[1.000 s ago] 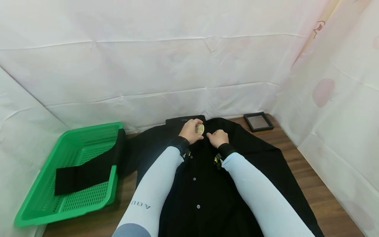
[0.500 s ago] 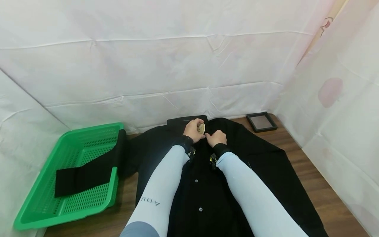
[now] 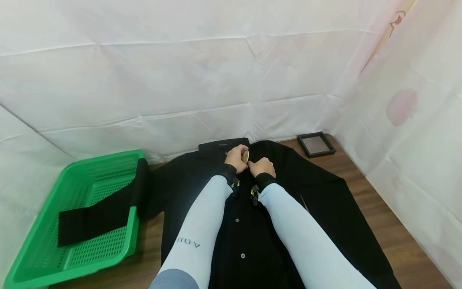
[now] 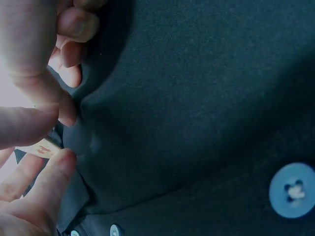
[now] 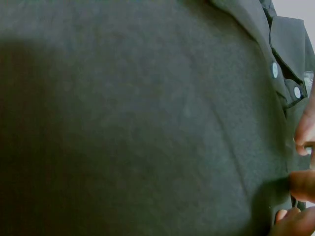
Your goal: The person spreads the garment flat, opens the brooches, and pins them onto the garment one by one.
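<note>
A black button-up shirt (image 3: 321,196) lies spread face up, its collar (image 3: 223,144) towards the wall. Just below the collar, my left hand (image 3: 236,159) holds a round gold badge (image 3: 246,155) between thumb and fingers, tilted nearly edge-on. In the left wrist view the badge (image 4: 44,147) shows reddish marks. My right hand (image 3: 262,167) is right beside it, fingers curled and thumb and forefinger pinching shirt cloth near the badge; the cloth puckers there. The badge's back is hidden by fingers. A blue-grey button (image 4: 293,190) sits on the shirt front.
A green perforated basket (image 3: 135,226) stands at the left with the shirt's sleeve (image 3: 104,214) draped into it. A black square frame (image 3: 316,145) with a clear pane lies at the back right of the wooden table (image 3: 393,228). White cloth walls (image 3: 202,72) enclose the table.
My right hand has moved left and up against my left hand, where a gap was before. The badge has turned more edge-on. The head view has shifted slightly.
</note>
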Demonstrator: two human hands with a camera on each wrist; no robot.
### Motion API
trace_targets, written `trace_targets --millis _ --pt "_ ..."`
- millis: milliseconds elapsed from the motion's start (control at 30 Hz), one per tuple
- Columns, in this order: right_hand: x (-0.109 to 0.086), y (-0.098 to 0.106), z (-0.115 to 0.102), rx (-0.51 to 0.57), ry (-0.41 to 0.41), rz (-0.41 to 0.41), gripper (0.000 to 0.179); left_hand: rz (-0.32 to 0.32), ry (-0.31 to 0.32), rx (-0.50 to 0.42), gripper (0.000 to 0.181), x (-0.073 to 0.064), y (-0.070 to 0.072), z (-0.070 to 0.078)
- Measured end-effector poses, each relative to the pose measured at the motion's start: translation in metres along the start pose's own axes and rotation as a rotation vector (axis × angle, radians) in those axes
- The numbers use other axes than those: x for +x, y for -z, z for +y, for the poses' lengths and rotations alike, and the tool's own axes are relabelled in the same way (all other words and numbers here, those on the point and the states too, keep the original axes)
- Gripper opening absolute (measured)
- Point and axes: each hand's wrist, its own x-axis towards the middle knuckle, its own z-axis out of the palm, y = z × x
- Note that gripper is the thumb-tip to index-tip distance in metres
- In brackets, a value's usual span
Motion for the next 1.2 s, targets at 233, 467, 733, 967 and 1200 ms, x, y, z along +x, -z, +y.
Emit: trace_targets --millis 233,467,733,967,1200 --pt "0.0 -0.002 0.003 0.082 -0.011 0.019 0.026 -0.039 0.019 -0.013 0.064 0.004 -0.002 0.002" --pt "-0.002 0.002 0.012 0.211 0.043 -0.023 0.022 -0.091 0.03 -0.038 0.061 0.002 -0.003 0.006" --pt "-0.008 0.001 0.014 0.321 0.033 -0.075 0.015 -0.139 0.034 -0.056 0.059 0.002 -0.006 -0.004" --pt "-0.005 -0.003 0.018 0.325 0.061 -0.074 0.016 -0.188 0.085 -0.106 0.061 0.002 -0.001 -0.008" --pt "-0.007 0.001 0.019 0.335 0.091 -0.101 0.019 -0.243 0.111 -0.163 0.063 0.001 0.005 -0.01"
